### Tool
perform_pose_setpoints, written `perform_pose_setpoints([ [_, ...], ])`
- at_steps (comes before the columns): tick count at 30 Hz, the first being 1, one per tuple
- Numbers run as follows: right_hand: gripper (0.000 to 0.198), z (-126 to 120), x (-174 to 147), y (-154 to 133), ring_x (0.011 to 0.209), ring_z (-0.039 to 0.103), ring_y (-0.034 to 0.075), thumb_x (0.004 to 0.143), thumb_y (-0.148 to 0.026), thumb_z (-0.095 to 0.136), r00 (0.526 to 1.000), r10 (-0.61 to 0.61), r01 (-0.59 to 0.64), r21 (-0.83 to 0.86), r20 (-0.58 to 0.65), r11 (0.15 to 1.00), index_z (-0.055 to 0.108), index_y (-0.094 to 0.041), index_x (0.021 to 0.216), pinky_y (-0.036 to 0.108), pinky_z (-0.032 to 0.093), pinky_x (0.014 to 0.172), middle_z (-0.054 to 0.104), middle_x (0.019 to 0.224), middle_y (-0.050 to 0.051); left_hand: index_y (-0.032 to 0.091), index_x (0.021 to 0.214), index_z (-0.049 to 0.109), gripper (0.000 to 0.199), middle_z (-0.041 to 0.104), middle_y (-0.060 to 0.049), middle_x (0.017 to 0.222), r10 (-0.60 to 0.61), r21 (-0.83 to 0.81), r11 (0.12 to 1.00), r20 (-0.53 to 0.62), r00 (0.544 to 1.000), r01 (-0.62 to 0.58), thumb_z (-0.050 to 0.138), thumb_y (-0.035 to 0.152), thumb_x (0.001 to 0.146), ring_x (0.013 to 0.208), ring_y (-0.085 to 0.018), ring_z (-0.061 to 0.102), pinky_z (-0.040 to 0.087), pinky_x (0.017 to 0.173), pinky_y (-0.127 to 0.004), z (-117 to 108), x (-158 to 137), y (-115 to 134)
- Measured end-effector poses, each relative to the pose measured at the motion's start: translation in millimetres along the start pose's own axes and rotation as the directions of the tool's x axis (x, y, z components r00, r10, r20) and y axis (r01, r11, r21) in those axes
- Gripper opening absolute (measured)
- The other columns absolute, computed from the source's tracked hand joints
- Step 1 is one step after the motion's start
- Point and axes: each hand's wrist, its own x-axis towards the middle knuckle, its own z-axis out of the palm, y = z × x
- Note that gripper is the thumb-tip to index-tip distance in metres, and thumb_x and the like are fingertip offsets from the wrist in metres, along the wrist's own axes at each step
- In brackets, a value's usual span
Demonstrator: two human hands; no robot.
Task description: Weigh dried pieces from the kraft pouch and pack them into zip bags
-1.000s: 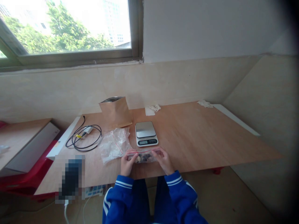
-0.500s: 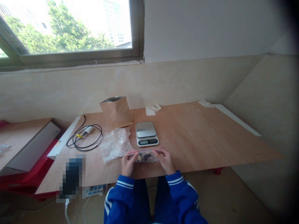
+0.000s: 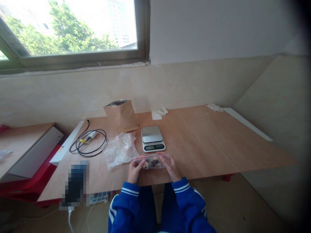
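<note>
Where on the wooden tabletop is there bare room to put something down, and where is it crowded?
Bare: the table right of the scale, up to the tissue at the far corner. Crowded: the left half, with cable, kraft pouch and empty plastic bags. Both hands hold a filled zip bag at the near edge.

Daylit window — tiled wall

I see a wooden table carrying a digital scale, brown paper pouch, empty clear bags, coiled black cable, and crumpled tissues.
</note>
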Motion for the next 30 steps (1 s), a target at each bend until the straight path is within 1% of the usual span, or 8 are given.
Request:
perform_pose_setpoints([
  [5, 0.040, 0.5, -1.8, -2.6, 0.091, 0.067, 0.024, 0.076, -0.055, 0.064, 0.999, 0.034, -0.034, 0.018, -0.009, 0.999, 0.070, -0.020, 0.093, 0.039, 0.053, 0.084, 0.073, 0.092, 0.008, 0.014, 0.094, 0.073, 0.033, 0.072, -0.010, 0.098, -0.012, -0.008, 1.000, 0.008, 1.000, 0.012, 0.074, 0.035, 0.069, 0.096, -0.025, 0.065, 0.049, 0.087, -0.036, -0.1, 0.0, 0.2],
  [8, 0.039, -0.1, -2.2, -1.8, 0.090, 0.067, 0.025, 0.076, -0.055, 0.064, 0.999, 0.043, -0.043, 0.012, -0.009, 0.999, 0.070, -0.020, 0.091, 0.040, 0.053, 0.084, 0.073, 0.090, 0.008, 0.014, 0.089, 0.074, 0.029, 0.073, -0.009, 0.094, 0.037, 0.021, 0.999, -0.013, 0.999, -0.037, 0.075, 0.035, 0.069, 0.093, -0.024, 0.064, 0.049, 0.086, -0.036, -0.1, -0.3, 1.7],
  [13, 0.036, -1.0, -1.8, -0.8, 0.093, 0.066, 0.025, 0.075, -0.053, 0.065, 1.000, 0.010, -0.010, 0.003, 0.010, 1.000, 0.069, -0.020, 0.091, 0.041, 0.052, 0.086, 0.072, 0.095, 0.007, 0.015, 0.083, 0.074, 0.024, 0.072, -0.008, 0.090, 0.105, 0.079, 0.992, -0.038, 0.994, -0.102, 0.074, 0.034, 0.070, 0.092, -0.024, 0.064, 0.047, 0.088, -0.036, -2.0, 0.9, -0.7],
  [16, 0.035, 0.2, -2.0, -1.1, 0.094, 0.066, 0.025, 0.075, -0.050, 0.067, 1.000, 0.005, -0.005, -0.013, 0.028, 1.000, 0.068, -0.020, 0.093, 0.041, 0.052, 0.087, 0.071, 0.096, 0.008, 0.015, 0.082, 0.074, 0.023, 0.073, -0.008, 0.090, 0.100, 0.073, 0.993, -0.059, 0.993, -0.096, 0.073, 0.034, 0.070, 0.094, -0.025, 0.064, 0.047, 0.090, -0.038, -3.6, 2.0, -5.1],
  [19, 0.032, 1.8, -1.7, 0.9, 0.092, 0.066, 0.024, 0.074, -0.046, 0.069, 1.000, -0.018, 0.019, -0.027, 0.005, 0.999, 0.068, -0.020, 0.091, 0.041, 0.052, 0.087, 0.071, 0.093, 0.006, 0.015, 0.081, 0.074, 0.022, 0.073, -0.009, 0.095, 0.100, 0.050, 0.994, -0.070, 0.993, -0.097, 0.075, 0.034, 0.068, 0.098, -0.025, 0.063, 0.046, 0.092, -0.038, -4.0, 1.8, -7.4],
  [24, 0.029, 3.0, -0.4, 6.4, 0.088, 0.066, 0.023, 0.073, -0.046, 0.070, 0.999, -0.027, 0.025, -0.046, -0.039, 0.999, 0.068, -0.018, 0.084, 0.039, 0.052, 0.085, 0.070, 0.087, 0.006, 0.015, 0.091, 0.074, 0.031, 0.072, -0.010, 0.098, 0.042, 0.024, 0.999, -0.025, 0.999, -0.042, 0.076, 0.034, 0.067, 0.094, -0.025, 0.065, 0.049, 0.087, -0.038, -1.5, -0.3, -2.9],
  [27, 0.031, 3.8, -0.7, 5.8, 0.086, 0.066, 0.023, 0.072, -0.047, 0.070, 0.999, -0.024, 0.022, -0.048, -0.044, 0.999, 0.068, -0.019, 0.083, 0.039, 0.053, 0.083, 0.071, 0.086, 0.005, 0.014, 0.087, 0.074, 0.030, 0.073, -0.011, 0.097, 0.042, 0.055, 0.998, -0.033, 0.999, -0.040, 0.077, 0.034, 0.065, 0.093, -0.026, 0.065, 0.050, 0.085, -0.038, 0.4, -0.2, -1.7],
  [30, 0.032, 5.1, -1.5, 3.6, 0.084, 0.066, 0.022, 0.072, -0.048, 0.070, 0.998, -0.035, 0.033, -0.048, -0.047, 0.998, 0.067, -0.019, 0.085, 0.038, 0.053, 0.081, 0.071, 0.085, 0.005, 0.014, 0.086, 0.074, 0.031, 0.073, -0.010, 0.092, 0.036, 0.060, 0.998, -0.071, 0.997, -0.032, 0.078, 0.034, 0.064, 0.089, -0.025, 0.066, 0.052, 0.082, -0.037, 1.3, 0.6, -4.7],
])
